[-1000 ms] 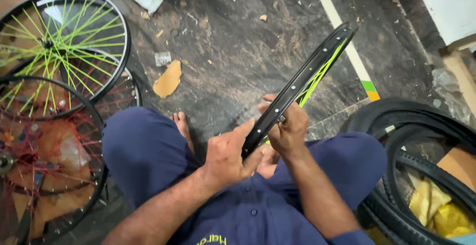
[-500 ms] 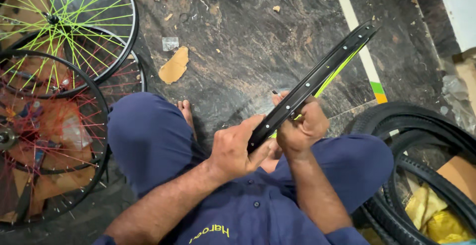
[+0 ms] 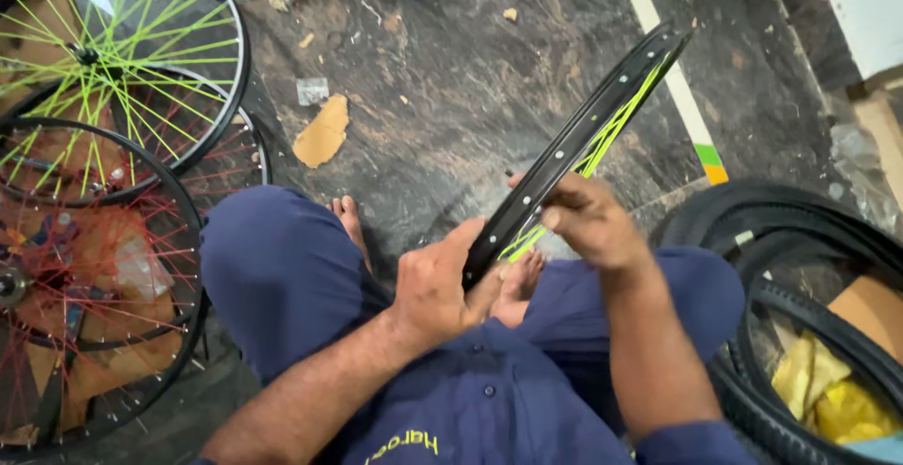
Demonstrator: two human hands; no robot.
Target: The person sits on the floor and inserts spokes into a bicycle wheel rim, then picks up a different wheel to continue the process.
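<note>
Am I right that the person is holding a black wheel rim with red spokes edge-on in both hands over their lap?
Not quite: in the head view the black wheel rim held by the left hand and right hand has yellow-green spokes. The red spokes belong to the wheel lying on the floor to the left. The rest is right.

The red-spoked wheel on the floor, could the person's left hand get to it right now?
Probably not right away: the left hand is gripping the black rim. Otherwise nothing blocks the way to the red-spoked wheel.
</note>
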